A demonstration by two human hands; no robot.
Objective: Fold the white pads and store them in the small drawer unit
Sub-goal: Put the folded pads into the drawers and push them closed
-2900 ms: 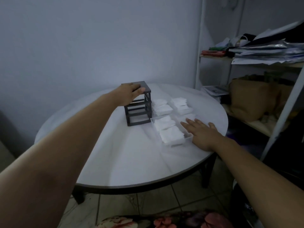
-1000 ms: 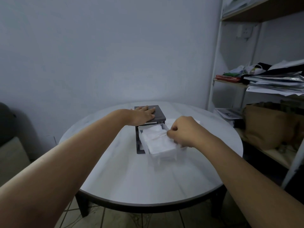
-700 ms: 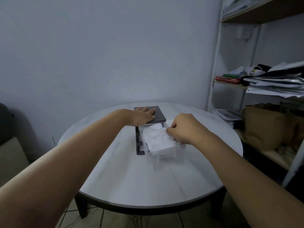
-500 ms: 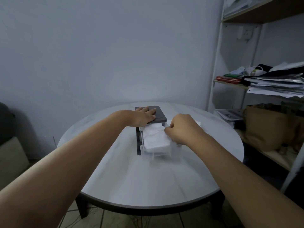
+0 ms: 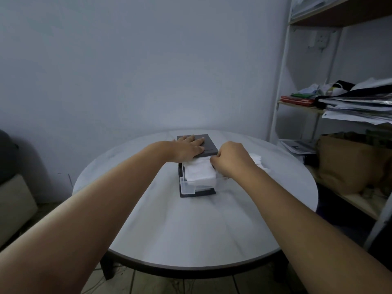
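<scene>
Fingers (image 5: 196, 142) of the left hand (image 5: 186, 149) lie straight and flat on top of the dark drawer unit (image 5: 211, 147), toward the counter's (image 5: 191, 230) far edge. The right hand (image 5: 232, 161) is curled, grasping the right side of the clear drawer (image 5: 187, 184). The drawer juts from the unit's front, filled with white pads (image 5: 199, 174).

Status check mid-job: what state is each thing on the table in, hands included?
Dark grey drawer unit: upright.
Clear plastic drawer: partly inserted, front sticking out.
Folded white pads: lying in the drawer.
Other white pads: lying right of the unit.
Left hand: flat on the unit's top.
Right hand: fingers curled on the drawer's right edge.
</scene>
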